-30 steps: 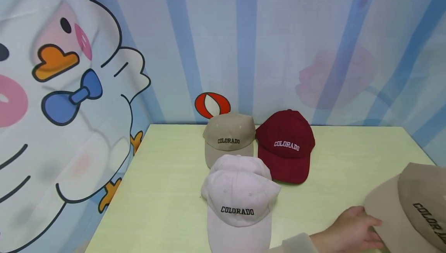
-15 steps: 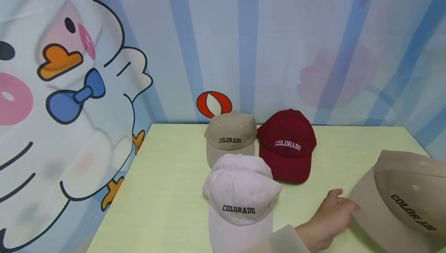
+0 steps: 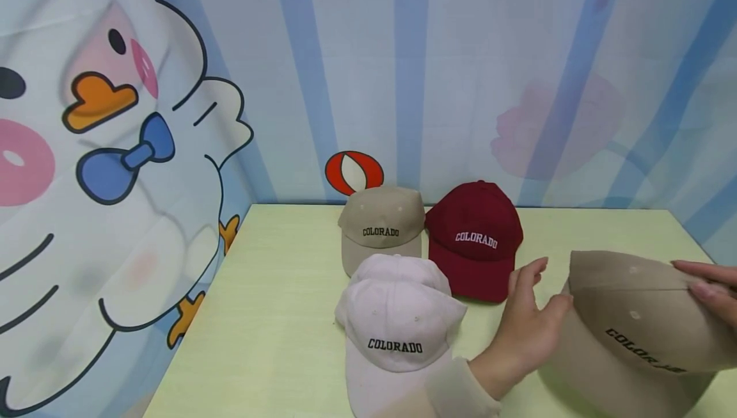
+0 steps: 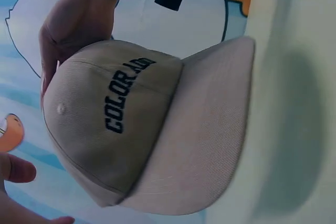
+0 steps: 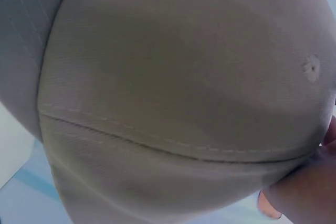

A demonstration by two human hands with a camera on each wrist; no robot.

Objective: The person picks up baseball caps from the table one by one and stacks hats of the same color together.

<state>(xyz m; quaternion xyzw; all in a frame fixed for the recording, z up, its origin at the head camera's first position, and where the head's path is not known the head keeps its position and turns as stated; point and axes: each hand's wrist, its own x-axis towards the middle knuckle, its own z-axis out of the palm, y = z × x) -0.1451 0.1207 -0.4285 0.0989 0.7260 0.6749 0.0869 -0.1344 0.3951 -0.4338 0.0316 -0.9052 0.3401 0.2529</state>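
A khaki baseball cap [image 3: 639, 315] lettered COLORADO is held tilted above the table at the right of the head view. My right hand [image 3: 714, 287] grips its crown, the thumb on the outer cloth; the cap covers some of the fingers. In the left wrist view the brim of this cap [image 4: 157, 124] points toward the table and casts a shadow. The cap [image 5: 184, 77] fills most of the right wrist view. My left hand [image 3: 526, 328] is beside the brim, thumb and fingers spread and holding nothing. The left wrist view shows its fingertips [image 4: 21, 171] apart from the cap.
On the pale yellow table [image 3: 276, 290] stand another khaki cap [image 3: 382, 219] and a dark red cap [image 3: 475, 239] at the back. In front of them, white caps [image 3: 394, 322] overlap. A cartoon duck backdrop [image 3: 455, 72] rises behind the table.
The khaki cap has moved left and turned, its brim now lower. My left hand has let go of the brim and spread its fingers. My right hand has come into view on the crown.
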